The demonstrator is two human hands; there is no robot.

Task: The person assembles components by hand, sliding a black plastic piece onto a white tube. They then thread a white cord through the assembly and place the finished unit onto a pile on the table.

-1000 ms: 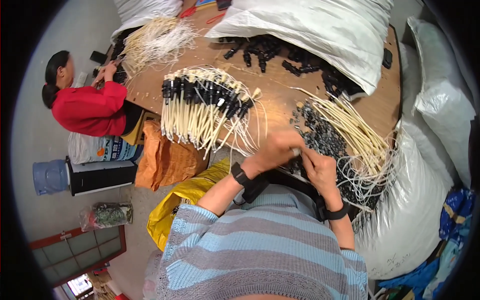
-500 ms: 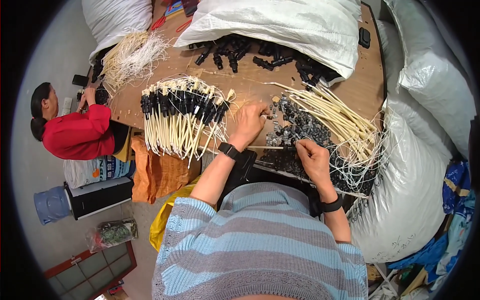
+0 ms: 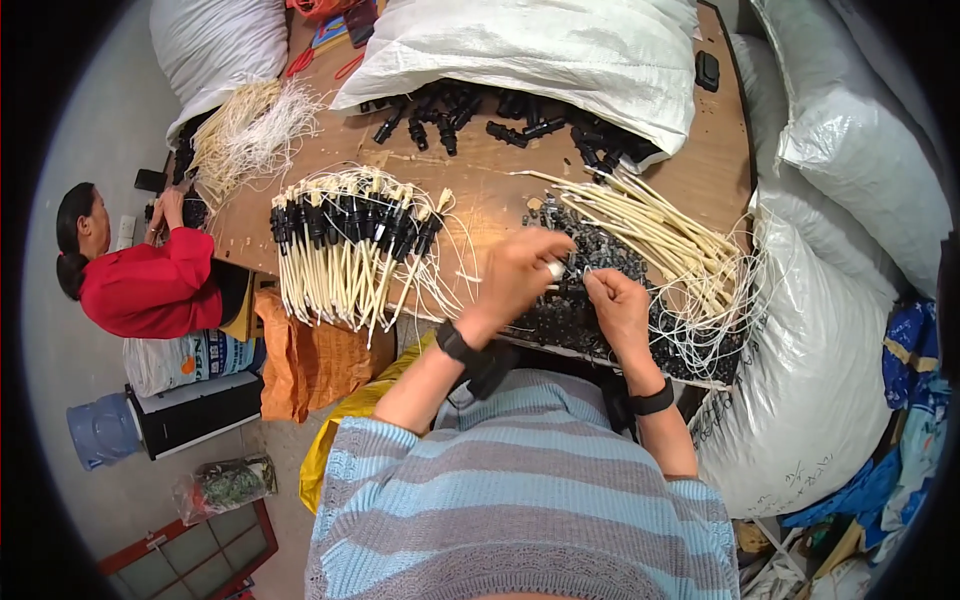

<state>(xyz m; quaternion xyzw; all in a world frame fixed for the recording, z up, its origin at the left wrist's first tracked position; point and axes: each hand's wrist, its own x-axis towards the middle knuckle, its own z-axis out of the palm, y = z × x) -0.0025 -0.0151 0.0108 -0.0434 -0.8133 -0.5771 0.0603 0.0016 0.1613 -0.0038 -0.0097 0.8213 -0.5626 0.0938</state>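
Fingers of the right hand [image 3: 622, 312] meet at the tips over the heap of small dark parts [image 3: 565, 328]; what they pinch, I cannot tell. Blurred, the left hand [image 3: 518, 272], its grip unclear, is near them now; half a second ago it was farther left.

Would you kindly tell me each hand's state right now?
Left hand: fingers curled, blurred; anything held cannot be told.
Right hand: closed in a pinch; anything held is unclear.
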